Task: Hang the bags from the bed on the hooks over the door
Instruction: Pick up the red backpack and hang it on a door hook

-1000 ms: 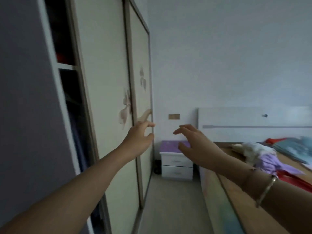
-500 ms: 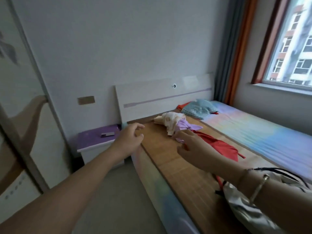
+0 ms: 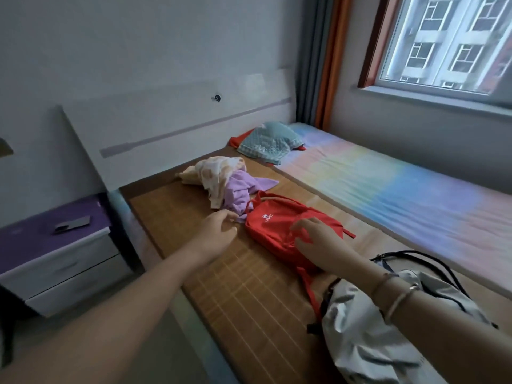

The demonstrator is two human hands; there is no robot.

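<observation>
Red bag (image 3: 279, 225) mid-frame: soft, light, floppy; take top loop; your left hand (image 3: 219, 234) and right hand (image 3: 315, 239) spread, empty

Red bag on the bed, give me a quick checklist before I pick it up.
1. Red bag within reach: ok.
2. Right hand over it, fingers open, no grip yet: not ok.
3. Left hand empty, at the bag's edge: ok.
4. Purple cloth touching the bag's top corner, may drag along: not ok.
5. Bag's strap trailing toward the white bag, snagged or free: cannot tell.
6. Door hooks in view: not ok.
</observation>
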